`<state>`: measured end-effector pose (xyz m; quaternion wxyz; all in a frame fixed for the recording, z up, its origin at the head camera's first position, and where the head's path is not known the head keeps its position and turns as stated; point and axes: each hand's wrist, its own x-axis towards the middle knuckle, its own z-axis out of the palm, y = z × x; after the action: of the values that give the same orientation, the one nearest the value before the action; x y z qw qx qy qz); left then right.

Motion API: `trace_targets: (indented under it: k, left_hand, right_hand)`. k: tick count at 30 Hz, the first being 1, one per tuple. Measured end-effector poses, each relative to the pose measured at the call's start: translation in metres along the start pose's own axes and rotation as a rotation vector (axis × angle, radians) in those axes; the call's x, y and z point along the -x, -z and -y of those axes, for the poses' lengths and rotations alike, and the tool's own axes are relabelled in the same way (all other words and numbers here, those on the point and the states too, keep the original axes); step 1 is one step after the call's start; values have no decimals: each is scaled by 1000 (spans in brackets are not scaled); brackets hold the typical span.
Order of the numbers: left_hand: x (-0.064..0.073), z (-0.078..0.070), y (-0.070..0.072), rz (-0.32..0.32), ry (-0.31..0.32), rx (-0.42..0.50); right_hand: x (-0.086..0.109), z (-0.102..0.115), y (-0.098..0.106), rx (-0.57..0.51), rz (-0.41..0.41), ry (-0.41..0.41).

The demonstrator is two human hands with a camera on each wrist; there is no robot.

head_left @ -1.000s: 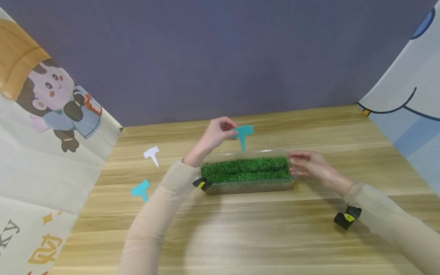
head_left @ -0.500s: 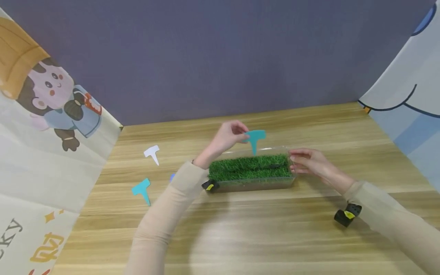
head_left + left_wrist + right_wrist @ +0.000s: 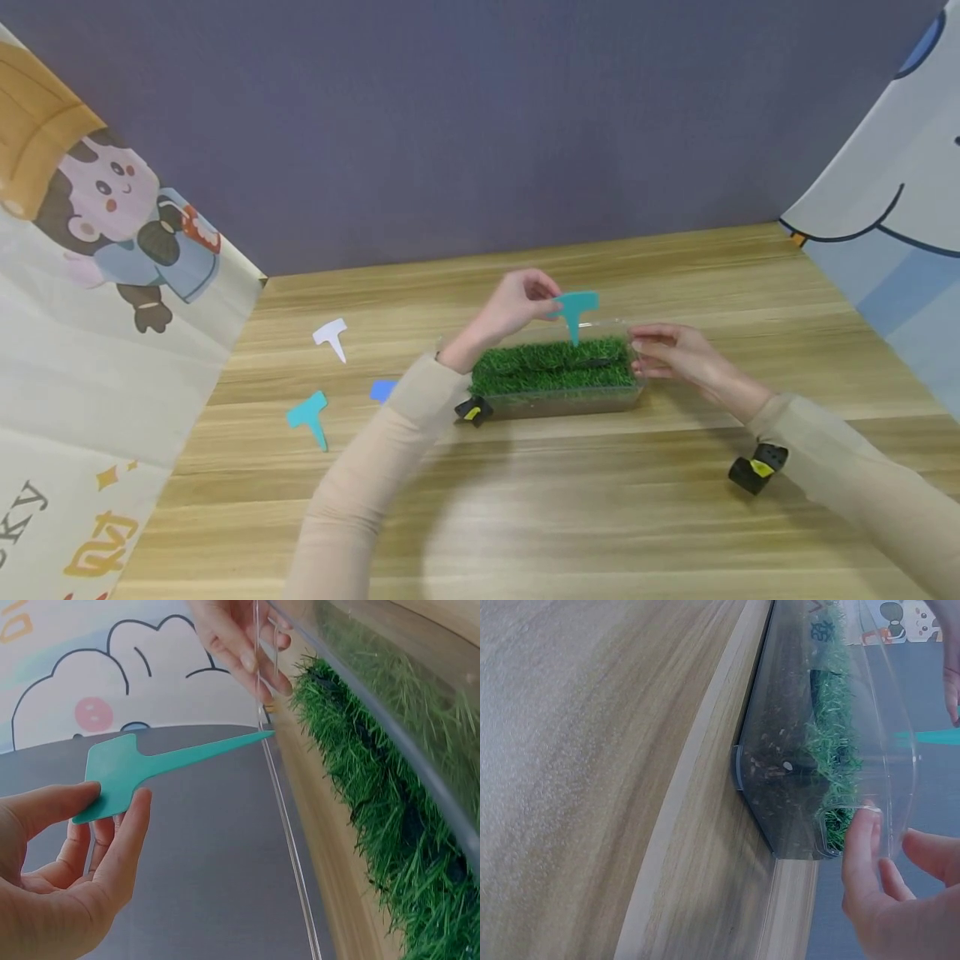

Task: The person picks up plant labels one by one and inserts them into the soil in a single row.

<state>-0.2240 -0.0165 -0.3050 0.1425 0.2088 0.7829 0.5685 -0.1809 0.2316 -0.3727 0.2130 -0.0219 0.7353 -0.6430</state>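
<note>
My left hand (image 3: pixel 519 307) pinches a teal T-shaped plant label (image 3: pixel 576 305) by its broad head. In the left wrist view the label's tapered stem (image 3: pixel 206 751) points toward the box rim. The tip hangs at the back part of a clear plastic planter box (image 3: pixel 558 407) with green artificial grass (image 3: pixel 540 379) in two rows. My right hand (image 3: pixel 678 354) holds the box's right end, thumb and fingers at its end wall; in the right wrist view the fingers (image 3: pixel 862 840) overlap the clear plastic near the rim.
Left of the box lie a white T-shaped label (image 3: pixel 330 336), another teal label (image 3: pixel 308 412) and a blue label (image 3: pixel 382 390), partly hidden by the left sleeve. All lie on the wooden table (image 3: pixel 600 517). A dark wall panel (image 3: pixel 480 133) rises behind.
My left hand has moved right and slightly down with the teal label, bringing its tip over the grass. The blue label has come into view from behind the sleeve. My right hand stays put.
</note>
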Motion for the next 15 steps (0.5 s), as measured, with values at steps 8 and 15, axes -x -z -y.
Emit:
trace_targets:
  k: [8, 15]
  left_hand:
    - [-3, 0, -9, 12, 16, -21]
    - [-4, -2, -16, 26, 43, -93]
  right_hand:
    - [-1, -1, 1, -4, -2, -8]
    - [-1, -2, 2, -13, 2, -1]
